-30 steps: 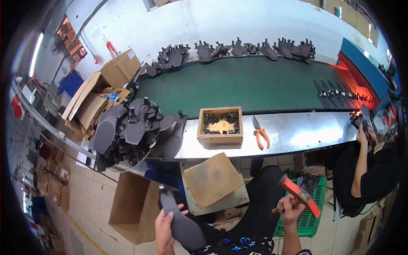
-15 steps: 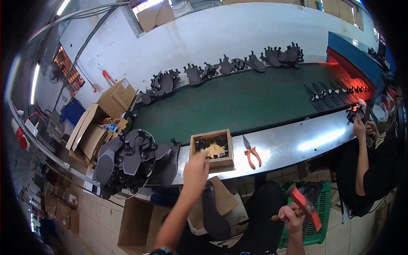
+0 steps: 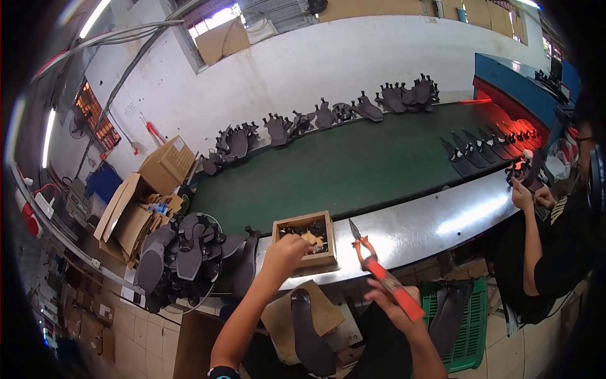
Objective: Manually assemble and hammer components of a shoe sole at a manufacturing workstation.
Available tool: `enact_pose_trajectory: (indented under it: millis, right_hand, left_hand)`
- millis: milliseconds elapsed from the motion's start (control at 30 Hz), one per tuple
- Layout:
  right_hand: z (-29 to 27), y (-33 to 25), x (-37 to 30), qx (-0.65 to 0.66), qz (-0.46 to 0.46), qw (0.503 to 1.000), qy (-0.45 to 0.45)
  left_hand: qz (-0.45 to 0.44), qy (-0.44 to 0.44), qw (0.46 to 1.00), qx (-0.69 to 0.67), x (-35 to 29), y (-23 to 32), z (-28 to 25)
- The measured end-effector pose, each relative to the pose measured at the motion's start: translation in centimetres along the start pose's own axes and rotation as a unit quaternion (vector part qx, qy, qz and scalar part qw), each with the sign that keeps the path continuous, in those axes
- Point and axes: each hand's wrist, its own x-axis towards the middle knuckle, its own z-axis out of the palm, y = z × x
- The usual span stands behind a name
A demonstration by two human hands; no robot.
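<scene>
My left hand (image 3: pixel 287 252) reaches over the near left rim of a small wooden box (image 3: pixel 325 258) with small black pieces and a tan piece in it. Its fingers are curled; what they hold, if anything, is hidden. My right hand (image 3: pixel 396 308) is closed around a hammer with a red head (image 3: pixel 404 298), some fingers sticking out; the handle is mostly hidden. Behind the hammer, pliers with orange handles (image 3: pixel 357 234) lie on the metal ledge, partly covered from view. Below my hands, a dark shoe sole (image 3: pixel 307 325) rests on a tan board (image 3: pixel 278 316).
A green conveyor belt (image 3: pixel 328 170) runs behind the metal ledge (image 3: pixel 429 221). Dark soles (image 3: pixel 189 252) are heaped at left, near cardboard boxes (image 3: pixel 167 165). A green crate (image 3: pixel 470 328) holds dark soles. At right, another person's hands (image 3: pixel 527 197) hold a dark piece.
The hammer in my right hand has risen and moved left, now overlapping the pliers. My left hand stays at the box, its fingers more curled. The view has shifted slightly.
</scene>
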Motion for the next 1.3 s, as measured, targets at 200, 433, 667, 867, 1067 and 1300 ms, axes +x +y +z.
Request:
enact_pose_trajectory:
  millis: [200, 433, 667, 867, 1067, 1300]
  right_hand:
    - [5.6, 0.4, 3.8, 0.002, 0.053, 0.981, -0.185]
    - [8.7, 1.7, 3.6, 0.024, 0.143, 0.971, -0.193]
    - [12.7, 3.9, 3.1, -0.011, 0.121, 0.958, -0.258]
    - [14.8, 3.0, 2.4, -0.085, 0.060, 0.941, -0.320]
    - [14.5, 1.8, 1.8, -0.130, -0.072, 0.933, -0.328]
    - [14.5, -0.3, 2.9, -0.244, -0.167, 0.874, -0.386]
  left_hand:
    - [0.093, -0.045, 0.994, 0.019, -4.8, 8.0, -6.2]
    - [-0.143, 0.022, 0.980, -0.135, -10.0, 5.8, -3.4]
    - [-0.246, 0.090, 0.945, -0.197, -15.7, 3.5, 3.5]
    - [-0.272, 0.080, 0.946, -0.156, -18.3, 2.8, 3.5]
    - [-0.271, 0.087, 0.938, -0.195, -18.4, 3.6, 2.1]
    - [-0.301, 0.143, 0.896, -0.293, -18.1, 4.4, 1.2]
